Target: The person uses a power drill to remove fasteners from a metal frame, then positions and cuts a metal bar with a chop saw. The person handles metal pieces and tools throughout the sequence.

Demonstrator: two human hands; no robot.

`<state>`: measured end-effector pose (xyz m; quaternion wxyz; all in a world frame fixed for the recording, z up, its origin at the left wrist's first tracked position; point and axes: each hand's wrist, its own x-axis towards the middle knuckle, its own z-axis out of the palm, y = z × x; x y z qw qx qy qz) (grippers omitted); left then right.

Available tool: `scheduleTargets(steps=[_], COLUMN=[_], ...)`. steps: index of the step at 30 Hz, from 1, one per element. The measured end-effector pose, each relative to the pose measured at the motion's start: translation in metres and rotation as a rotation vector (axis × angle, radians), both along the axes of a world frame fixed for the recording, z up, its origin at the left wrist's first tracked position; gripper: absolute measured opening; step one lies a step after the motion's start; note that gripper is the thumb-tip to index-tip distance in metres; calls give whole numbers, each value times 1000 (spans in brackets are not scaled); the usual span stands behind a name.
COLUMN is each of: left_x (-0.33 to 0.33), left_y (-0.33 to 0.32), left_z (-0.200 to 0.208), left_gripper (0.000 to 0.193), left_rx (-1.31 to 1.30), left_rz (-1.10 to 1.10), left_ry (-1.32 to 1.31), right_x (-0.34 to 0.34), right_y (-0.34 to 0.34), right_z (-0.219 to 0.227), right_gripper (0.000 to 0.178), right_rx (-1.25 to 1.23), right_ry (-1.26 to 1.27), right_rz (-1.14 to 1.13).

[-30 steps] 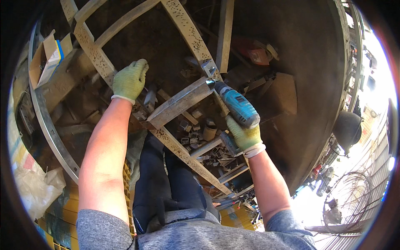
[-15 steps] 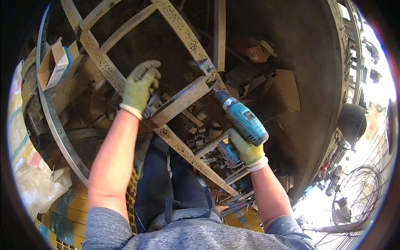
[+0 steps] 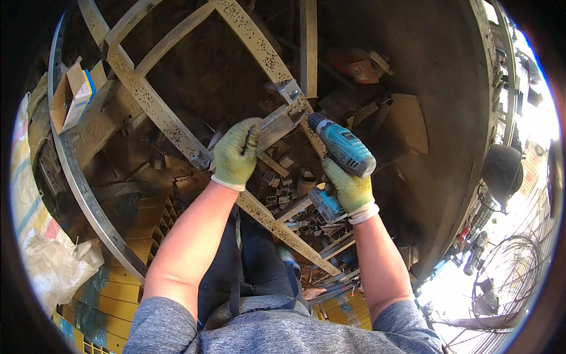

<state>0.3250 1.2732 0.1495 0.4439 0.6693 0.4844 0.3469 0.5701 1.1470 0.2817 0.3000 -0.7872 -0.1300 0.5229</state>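
Note:
A teal cordless drill point(image 3: 345, 146) is in my gloved right hand point(image 3: 352, 190), which wraps round its handle above the battery. The drill's dark chuck points up and left, close to the joint between a short metal crossbar point(image 3: 276, 128) and a perforated metal rail point(image 3: 259, 50). A small bracket point(image 3: 290, 91) sits on that rail just beyond the joint. My gloved left hand point(image 3: 237, 156) is closed over the crossbar's left part, its fingers curled; what they hold, if anything, is hidden. Another bracket point(image 3: 201, 159) shows on the left rail point(image 3: 156, 109) beside it.
An open cardboard box point(image 3: 73, 97) stands at the left by a curved metal strip point(image 3: 79, 171). Loose metal offcuts point(image 3: 283, 192) lie below the frame. Coiled wire point(image 3: 519, 268) is at the right, and a pale plastic sack point(image 3: 53, 259) at the left.
My left hand has moved right, from beside the crossbar's end to over it, and its fingers have curled closed. The drill has shifted slightly up and stays in my right hand.

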Motion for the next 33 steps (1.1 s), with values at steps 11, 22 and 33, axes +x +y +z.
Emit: scheduleTargets(steps=[11,22,33], left_x=[-2,-3,-4], left_y=[-2,-3,-1], left_z=[-4,-6,-4], left_gripper=[33,41,41], left_rx=[121,110,97], left_rz=[-152,-179,-201], left_ry=[197,210,218], right_x=[2,10,7], right_y=[15,16,14], right_z=[-6,-14,-15], right_gripper=[48,47,45], right_rx=[-43,164,155], right_ry=[11,-144,-99], right_rz=[57,297,179])
